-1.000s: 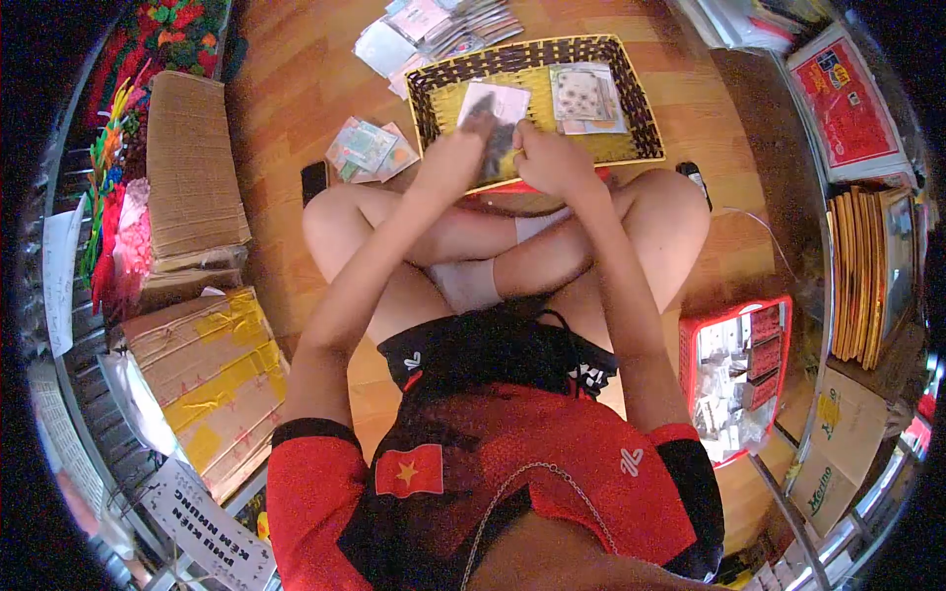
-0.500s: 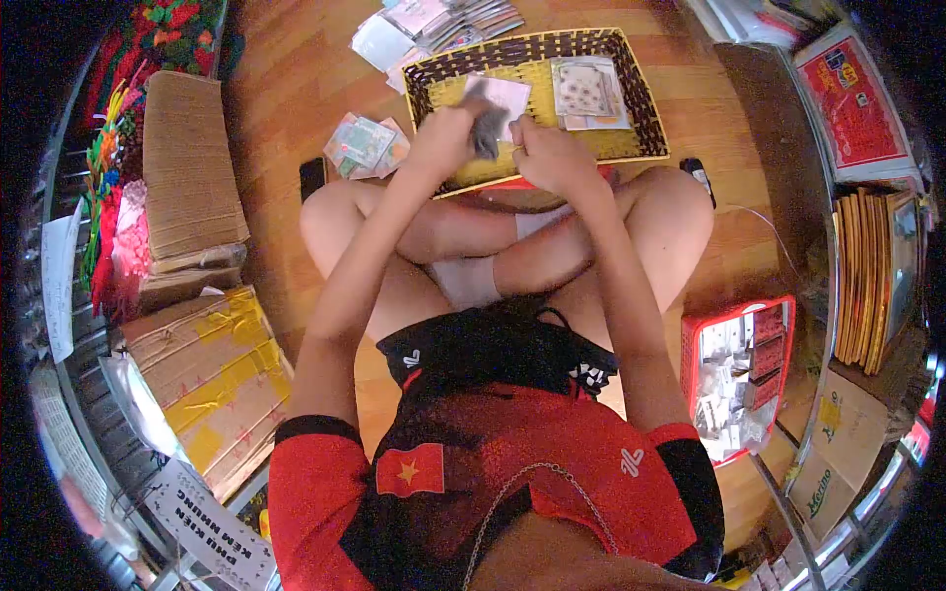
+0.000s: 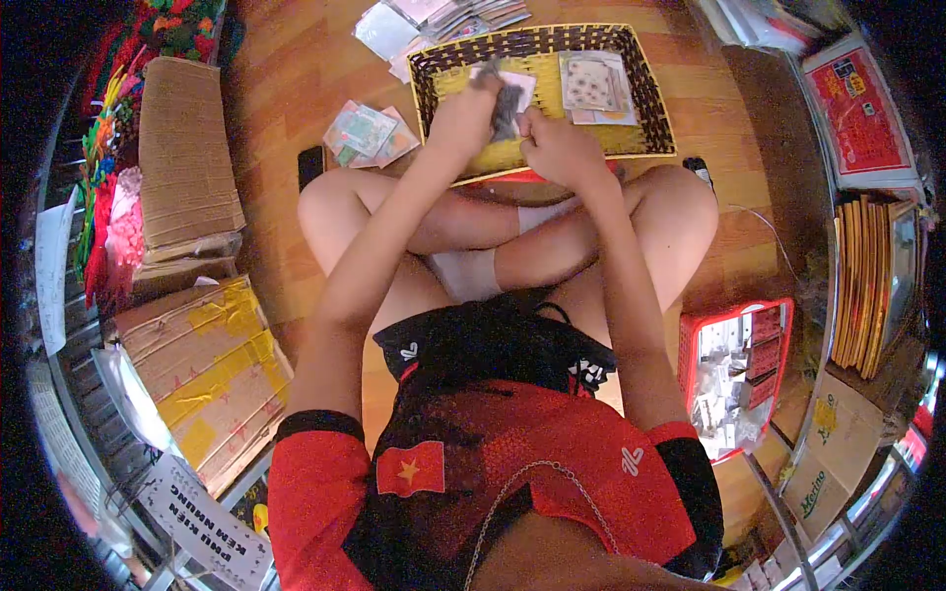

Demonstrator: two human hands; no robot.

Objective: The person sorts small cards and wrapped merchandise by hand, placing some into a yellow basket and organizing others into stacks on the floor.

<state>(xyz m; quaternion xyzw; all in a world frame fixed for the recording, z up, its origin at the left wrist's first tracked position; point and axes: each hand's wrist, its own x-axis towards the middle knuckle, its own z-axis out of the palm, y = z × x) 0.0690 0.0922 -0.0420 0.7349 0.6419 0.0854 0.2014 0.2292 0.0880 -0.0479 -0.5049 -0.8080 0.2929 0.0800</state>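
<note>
My left hand [image 3: 465,120] is closed on a dark grey cloth [image 3: 506,110], which is blurred and lies against a pale pink flat packet [image 3: 527,87]. Opposite it, my right hand [image 3: 564,150] pinches the packet's near edge between thumb and finger. Both hands are above a yellow and dark brown woven basket [image 3: 542,158]. Inside the basket, on the right, lies a small stack of clear packets with a dotted pattern [image 3: 594,87]. The packet's far part shows behind the cloth; the rest is hidden by the cloth and fingers.
Left of the basket, several flat packets [image 3: 367,134] lie on the wooden floor [image 3: 286,89]. A larger pile of packets [image 3: 394,34] sits beyond it. Cardboard boxes [image 3: 187,158] line the left side. A red basket [image 3: 690,340] of small packs stands at my right.
My left hand has moved slightly away from me and right, with the cloth higher over the packet. My right hand still holds the packet. The view has shifted slightly.
</note>
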